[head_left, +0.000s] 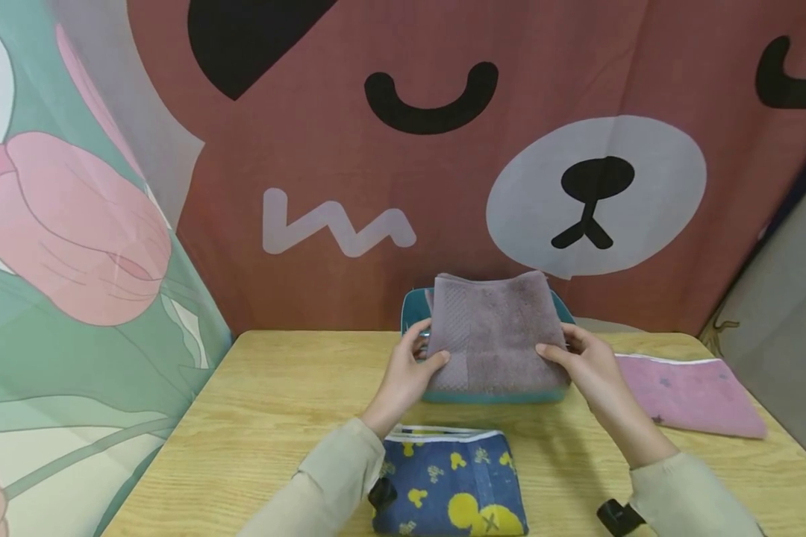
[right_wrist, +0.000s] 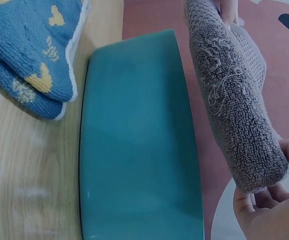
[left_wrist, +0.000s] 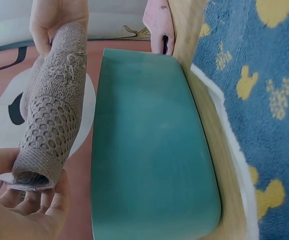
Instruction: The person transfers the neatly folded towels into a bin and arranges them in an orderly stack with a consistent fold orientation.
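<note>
Mauve towel [head_left: 500,335] held above teal bin [left_wrist: 154,145], one grip at each end

Towel: folded to a rough rectangle, raised clear of the bin's rim, front face leaning toward the head camera. Woven band runs down its left end; remainder is plain terry. Loose threads show along the lower fold in both wrist views.

Left-hand grip [head_left: 413,365]: grasping the towel's left end, thumb on the front face, fingers behind. Left wrist view shows a hollow at that end of the fold.

Right-hand grip [head_left: 580,358]: grasping the right end, again thumb in front and fingers behind.

Bin: stands by the far edge of the wood-grain surface [head_left: 295,388], around the middle of that edge. Its inside is mostly hidden by the towel.

Blue towel [head_left: 450,485]: folded, yellow motifs, white edging; lies on the near side of the bin, apart from it. Left forearm passes over its left part.

Pink towel [head_left: 695,395]: folded, grey stars, white edging along the far side; lies to the right of the bin, by the far right corner, close to the right edge.

Background: hanging cloth [head_left: 322,149] with a bear face, beyond the far edge. Both sleeves light beige; a small black device at each wrist.
</note>
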`<action>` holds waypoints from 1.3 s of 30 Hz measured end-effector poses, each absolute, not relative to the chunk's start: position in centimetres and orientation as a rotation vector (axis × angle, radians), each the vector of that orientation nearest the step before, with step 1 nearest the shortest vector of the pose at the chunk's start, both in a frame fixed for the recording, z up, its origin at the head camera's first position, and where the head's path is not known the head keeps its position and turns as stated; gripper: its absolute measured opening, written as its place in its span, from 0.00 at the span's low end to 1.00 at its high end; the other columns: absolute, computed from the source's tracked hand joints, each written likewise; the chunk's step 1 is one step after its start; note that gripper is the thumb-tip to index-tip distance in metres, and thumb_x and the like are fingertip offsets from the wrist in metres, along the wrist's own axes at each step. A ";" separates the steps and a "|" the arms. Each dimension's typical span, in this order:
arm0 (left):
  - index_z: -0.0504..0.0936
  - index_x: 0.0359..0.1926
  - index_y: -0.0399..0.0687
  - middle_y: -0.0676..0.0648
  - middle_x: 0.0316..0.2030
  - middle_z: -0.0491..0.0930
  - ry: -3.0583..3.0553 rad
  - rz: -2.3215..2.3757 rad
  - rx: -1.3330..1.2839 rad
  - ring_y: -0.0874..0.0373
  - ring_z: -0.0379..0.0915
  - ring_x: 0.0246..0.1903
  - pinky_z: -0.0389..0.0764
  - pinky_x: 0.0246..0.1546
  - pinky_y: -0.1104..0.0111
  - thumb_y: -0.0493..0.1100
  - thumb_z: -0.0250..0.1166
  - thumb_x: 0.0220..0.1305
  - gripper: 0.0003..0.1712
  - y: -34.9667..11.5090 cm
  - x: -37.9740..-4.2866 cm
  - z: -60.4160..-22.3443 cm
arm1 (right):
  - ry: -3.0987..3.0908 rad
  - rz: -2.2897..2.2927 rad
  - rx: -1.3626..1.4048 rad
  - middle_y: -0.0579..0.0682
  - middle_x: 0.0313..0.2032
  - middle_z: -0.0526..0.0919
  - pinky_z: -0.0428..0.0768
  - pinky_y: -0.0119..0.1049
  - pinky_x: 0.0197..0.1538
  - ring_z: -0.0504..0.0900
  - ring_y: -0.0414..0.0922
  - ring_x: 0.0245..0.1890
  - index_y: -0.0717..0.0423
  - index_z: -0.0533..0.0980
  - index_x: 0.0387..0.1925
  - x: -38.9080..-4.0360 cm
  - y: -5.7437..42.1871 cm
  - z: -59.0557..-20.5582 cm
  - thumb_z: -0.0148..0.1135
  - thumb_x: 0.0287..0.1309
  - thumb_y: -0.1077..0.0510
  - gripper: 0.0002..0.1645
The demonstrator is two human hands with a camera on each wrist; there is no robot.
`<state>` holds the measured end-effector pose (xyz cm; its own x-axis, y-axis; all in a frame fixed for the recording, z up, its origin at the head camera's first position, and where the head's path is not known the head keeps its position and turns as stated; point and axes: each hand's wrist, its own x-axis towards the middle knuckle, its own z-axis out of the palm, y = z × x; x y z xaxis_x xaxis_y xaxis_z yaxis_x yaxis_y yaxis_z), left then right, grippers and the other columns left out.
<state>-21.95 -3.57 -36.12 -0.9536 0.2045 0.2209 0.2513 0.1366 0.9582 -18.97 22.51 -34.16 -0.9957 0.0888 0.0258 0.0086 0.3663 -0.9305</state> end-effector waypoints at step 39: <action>0.66 0.71 0.46 0.38 0.60 0.75 -2.345 -1.946 -0.375 0.47 0.73 0.55 0.79 0.49 0.57 0.33 0.62 0.68 0.32 -2.1 -26.6 -36.0 | -2.473 1.761 -0.223 0.63 0.67 0.67 0.71 0.52 0.62 0.69 0.57 0.63 0.61 0.58 0.74 -23.8 22.5 -34.4 0.62 0.66 0.53 0.41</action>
<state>-26.62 -2.08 -36.02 -0.9677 0.1412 0.2089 0.2314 0.1680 0.9582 -23.76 22.53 -34.36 -0.9845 0.1753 -0.0056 0.0626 0.3212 -0.9449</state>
